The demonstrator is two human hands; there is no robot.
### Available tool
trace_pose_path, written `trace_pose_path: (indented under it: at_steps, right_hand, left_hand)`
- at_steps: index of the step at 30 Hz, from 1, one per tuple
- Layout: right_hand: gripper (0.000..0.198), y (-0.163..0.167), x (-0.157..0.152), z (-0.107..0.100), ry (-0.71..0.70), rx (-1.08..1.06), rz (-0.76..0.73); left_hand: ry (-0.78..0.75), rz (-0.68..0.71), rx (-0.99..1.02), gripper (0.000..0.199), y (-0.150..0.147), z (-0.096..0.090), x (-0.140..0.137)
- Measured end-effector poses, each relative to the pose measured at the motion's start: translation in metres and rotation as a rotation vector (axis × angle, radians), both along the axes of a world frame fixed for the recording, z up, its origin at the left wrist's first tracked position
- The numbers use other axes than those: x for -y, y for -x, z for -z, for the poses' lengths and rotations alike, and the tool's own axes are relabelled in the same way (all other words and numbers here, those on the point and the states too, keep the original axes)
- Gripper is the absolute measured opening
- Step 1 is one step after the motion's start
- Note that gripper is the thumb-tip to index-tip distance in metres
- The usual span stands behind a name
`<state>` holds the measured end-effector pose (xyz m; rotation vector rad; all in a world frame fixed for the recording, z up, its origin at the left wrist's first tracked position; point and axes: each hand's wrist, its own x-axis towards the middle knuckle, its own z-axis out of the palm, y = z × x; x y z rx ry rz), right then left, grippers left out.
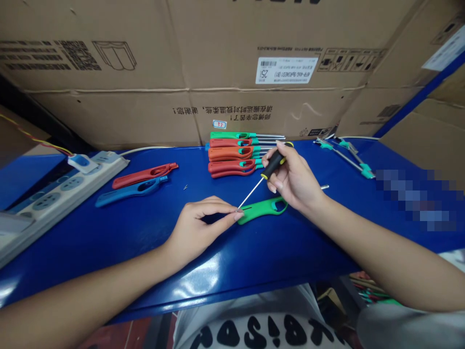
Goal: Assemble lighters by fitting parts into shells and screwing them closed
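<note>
My right hand [290,177] grips a black and yellow screwdriver [273,165], its shaft slanting down to the left. The screwdriver's tip meets the pinched thumb and forefinger of my left hand [203,225]; whatever is between those fingertips is too small to make out. Just beyond them, a green lighter [259,209] with a long nozzle lies on the blue table [218,286], its left end by my left fingertips. Part of its nozzle is hidden behind my right hand. Two tiny screws [185,186] lie farther left.
Several red, orange and green lighters [230,154] are lined up at the back by the cardboard [145,116]. At left lie a red casing [145,175] and a blue casing [131,191], beside a power strip [61,194]. Metal nozzle parts [345,156] with teal pieces rest at right.
</note>
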<state>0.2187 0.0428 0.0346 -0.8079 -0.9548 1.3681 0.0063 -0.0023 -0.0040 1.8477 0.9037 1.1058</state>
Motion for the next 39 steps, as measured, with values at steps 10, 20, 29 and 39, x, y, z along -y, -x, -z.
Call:
trace_pose_path:
  at_steps: [10,20,29,39]
  right_hand:
    - [0.049,0.000,0.004,-0.002,-0.143,0.098,-0.056]
    - [0.048,0.001,0.003,-0.001,-0.064,0.118,0.001]
    - [0.044,-0.001,0.007,-0.002,-0.203,0.208,-0.052]
    - [0.031,-0.002,0.032,-0.015,-0.358,0.381,-0.119]
  left_hand:
    - [-0.095,0.040,-0.057,0.006,0.000,0.001,0.000]
    - [-0.123,0.059,-0.090,0.011,0.000,-0.001,-0.002]
    - [-0.116,0.071,-0.142,0.006,0.000,0.004,-0.003]
    - [-0.092,0.141,-0.181,0.005,-0.001,0.006,-0.003]
